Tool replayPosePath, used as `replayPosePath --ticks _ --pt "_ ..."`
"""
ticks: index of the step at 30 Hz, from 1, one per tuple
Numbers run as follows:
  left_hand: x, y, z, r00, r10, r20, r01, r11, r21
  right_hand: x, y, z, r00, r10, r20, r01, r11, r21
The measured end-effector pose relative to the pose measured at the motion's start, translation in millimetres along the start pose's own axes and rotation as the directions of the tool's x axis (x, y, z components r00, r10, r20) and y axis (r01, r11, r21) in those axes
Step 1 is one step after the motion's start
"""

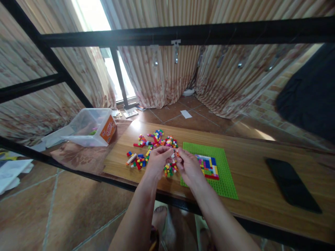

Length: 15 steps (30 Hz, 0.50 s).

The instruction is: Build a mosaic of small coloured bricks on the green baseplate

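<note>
My left hand [158,159] and my right hand [188,164] meet over the table, fingertips almost together. A small white toy brick [173,155] is pinched in my left hand. Between the fingers of my right hand is a small orange toy brick [178,153]. Loose coloured bricks [141,162] lie in a pile under and beyond my left hand. Partly behind my right hand is a green baseplate [226,174], which bears a flat block of multicoloured bricks [209,165] with a red row along its near side.
A black phone [293,184] lies on the wooden table [251,167] at the right. To the left stands a clear plastic box [89,122] with an orange label. A black metal bar [183,35] crosses above the table, with clips hanging from it.
</note>
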<state>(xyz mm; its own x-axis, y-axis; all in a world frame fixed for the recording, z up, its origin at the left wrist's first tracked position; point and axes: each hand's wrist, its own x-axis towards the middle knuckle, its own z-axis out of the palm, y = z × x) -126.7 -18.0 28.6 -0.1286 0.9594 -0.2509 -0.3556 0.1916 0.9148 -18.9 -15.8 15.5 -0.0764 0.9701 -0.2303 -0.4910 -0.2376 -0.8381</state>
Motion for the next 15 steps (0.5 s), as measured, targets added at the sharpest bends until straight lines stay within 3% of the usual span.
replayPosePath --ticks 2,4,5,7,9,11,13,15 --pt "5.4 3.0 -14.1 0.996 0.079 -0.033 -0.07 0.976 0.204 11.1 -3.2 -4.2 1.0 -0.028 0.007 0.029 0.982 -0.186" --pt "9.7 4.2 -27.2 0.979 0.195 -0.06 -0.14 0.856 0.498 24.5 -8.0 -6.1 0.994 -0.106 0.017 0.101 0.863 -0.494" --pt "10.8 4.3 -32.0 0.968 0.242 -0.066 -0.147 0.762 0.631 31.0 -10.6 -4.6 0.987 -0.145 0.062 0.15 0.737 -0.659" --pt "11.2 3.6 -36.6 0.952 0.299 -0.069 -0.118 0.562 0.818 41.3 -14.7 3.9 0.96 -0.212 0.184 0.257 0.399 -0.88" --pt "10.0 2.5 -35.1 0.945 0.32 -0.06 -0.078 0.402 0.912 47.2 -15.3 18.1 0.941 -0.168 0.294 0.314 0.111 -0.943" --pt "8.8 1.4 -30.7 0.943 0.329 -0.043 -0.055 0.284 0.957 49.5 -11.6 32.7 0.937 -0.081 0.339 0.331 -0.101 -0.938" --pt "8.2 0.3 -26.4 0.942 0.334 -0.04 -0.032 0.207 0.978 50.2 -5.6 43.2 0.937 -0.022 0.347 0.334 -0.23 -0.914" --pt "8.3 -0.9 -24.1 0.941 0.336 -0.042 -0.017 0.171 0.985 50.3 -1.2 47.8 0.935 0.007 0.355 0.342 -0.28 -0.897"
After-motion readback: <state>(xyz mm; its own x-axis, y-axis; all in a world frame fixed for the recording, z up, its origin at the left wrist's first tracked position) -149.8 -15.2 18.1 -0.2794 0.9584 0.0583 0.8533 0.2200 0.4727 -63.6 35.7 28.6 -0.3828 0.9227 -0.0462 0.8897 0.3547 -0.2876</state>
